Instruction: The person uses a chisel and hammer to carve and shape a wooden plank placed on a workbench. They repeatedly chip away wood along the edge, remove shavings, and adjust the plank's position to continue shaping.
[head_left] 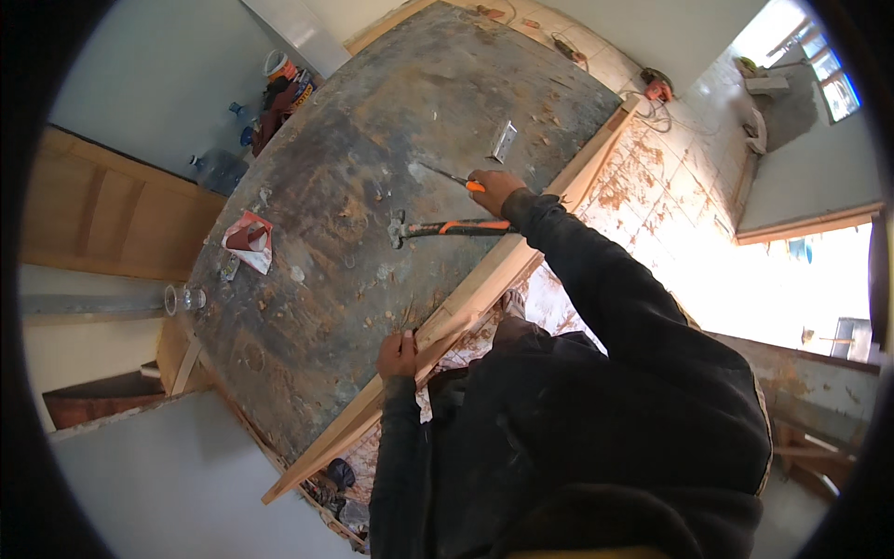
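My right hand (496, 191) is closed round the orange and black handle of a screwdriver (447, 174). Its thin shaft points left over the dark, stained tabletop (326, 326). Just below lies a hammer (456, 227) with an orange and black handle, its head to the left and its handle end hidden under my right forearm. My left hand (398, 355) grips a long wooden beam (475, 291) that runs along the table's near edge, fingers curled over it. A metal hinge (503, 142) rests on the tabletop beyond my right hand.
A crumpled red and white packet (250, 242) lies on the table's left side, near a clear plastic cup (184, 299). Bottles and a bucket (277, 65) stand past the far left edge. Wood shavings (643, 186) litter the tiled floor, where a red power tool (658, 88) and cords lie.
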Demonstrator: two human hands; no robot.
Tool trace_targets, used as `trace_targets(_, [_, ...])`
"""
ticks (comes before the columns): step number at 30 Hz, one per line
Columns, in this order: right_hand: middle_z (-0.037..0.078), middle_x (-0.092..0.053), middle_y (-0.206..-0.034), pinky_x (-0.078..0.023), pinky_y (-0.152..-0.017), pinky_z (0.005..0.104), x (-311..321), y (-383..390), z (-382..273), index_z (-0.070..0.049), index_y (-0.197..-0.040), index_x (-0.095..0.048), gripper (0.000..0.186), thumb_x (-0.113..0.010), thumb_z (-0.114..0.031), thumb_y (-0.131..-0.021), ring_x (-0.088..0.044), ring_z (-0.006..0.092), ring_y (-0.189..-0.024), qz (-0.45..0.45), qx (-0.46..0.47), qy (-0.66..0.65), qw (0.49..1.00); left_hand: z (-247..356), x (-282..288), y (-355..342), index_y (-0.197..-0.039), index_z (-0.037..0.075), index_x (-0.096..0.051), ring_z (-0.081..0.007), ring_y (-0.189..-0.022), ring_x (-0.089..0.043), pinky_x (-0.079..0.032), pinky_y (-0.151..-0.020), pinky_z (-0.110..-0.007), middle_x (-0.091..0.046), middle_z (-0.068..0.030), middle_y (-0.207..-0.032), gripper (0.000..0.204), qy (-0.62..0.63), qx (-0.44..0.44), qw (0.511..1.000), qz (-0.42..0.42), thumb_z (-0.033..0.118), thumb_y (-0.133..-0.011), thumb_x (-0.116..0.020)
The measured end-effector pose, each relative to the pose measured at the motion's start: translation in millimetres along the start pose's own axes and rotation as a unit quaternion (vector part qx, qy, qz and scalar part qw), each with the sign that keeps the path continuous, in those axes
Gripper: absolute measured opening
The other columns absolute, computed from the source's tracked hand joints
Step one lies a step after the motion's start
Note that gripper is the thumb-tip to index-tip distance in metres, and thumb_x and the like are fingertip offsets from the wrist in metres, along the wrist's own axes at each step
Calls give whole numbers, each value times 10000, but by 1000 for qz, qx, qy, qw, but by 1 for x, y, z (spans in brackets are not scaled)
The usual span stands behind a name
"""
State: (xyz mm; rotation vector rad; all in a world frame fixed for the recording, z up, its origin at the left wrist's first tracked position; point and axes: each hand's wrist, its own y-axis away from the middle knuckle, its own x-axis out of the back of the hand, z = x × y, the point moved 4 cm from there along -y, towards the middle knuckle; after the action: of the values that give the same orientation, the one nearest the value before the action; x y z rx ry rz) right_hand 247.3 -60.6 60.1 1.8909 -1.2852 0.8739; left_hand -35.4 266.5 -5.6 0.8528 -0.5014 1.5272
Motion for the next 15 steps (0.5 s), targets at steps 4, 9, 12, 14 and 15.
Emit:
trace_targets(4, [281, -668, -1181, -500, -954, 516, 29, -55, 50, -70, -1359, -535, 580, -564, -472, -942, -642, 411, -1140, 60, -197, -44, 978, -7, -10, 28, -1065, 69, -712, -346, -1032, -617, -452, -931, -501, -687, -135, -1047, 280, -85, 68, 993, 43, 310, -972, -604])
trace_targets(9, [280, -685, -1143, -522, -944, 487, 9, -108, 129, -2, -1297, -544, 612, -610, -475, -913, -655, 423, -1115, 108, -271, -24, 956, 56, -14, 53, -1219, 58, -677, -359, -1148, -623, -437, -995, -549, -713, -148, -1134, 348, -193, -69, 961, 186, 298, -979, -605])
trace_targets(12, [253, -703, -1088, -564, -844, 464, 12, -116, 167, 6, -1197, -596, 511, -635, -421, -918, -692, 383, -1011, 96, -246, -32, 964, 82, -22, 55, -1151, 49, -700, -339, -906, -707, -545, -812, -457, -735, -141, -917, 292, 59, -31, 996, 54, 271, -971, -640])
trace_targets(14, [230, -711, -1046, -595, -735, 441, 12, -84, 129, -6, -1145, -610, 411, -644, -355, -930, -722, 334, -894, 38, -300, -401, 864, 90, -12, 61, -975, 38, -730, -243, -666, -680, -527, -615, -383, -692, -115, -736, 252, 134, 62, 985, 92, 286, -961, -682])
trace_targets(15, [218, -715, -1025, -610, -680, 430, 20, -59, 107, -12, -1119, -617, 360, -648, -322, -937, -737, 310, -836, 26, -297, -530, 794, 92, -8, 61, -968, 40, -737, -218, -660, -669, -518, -610, -384, -683, -108, -725, 268, 162, 114, 975, 100, 303, -959, -688])
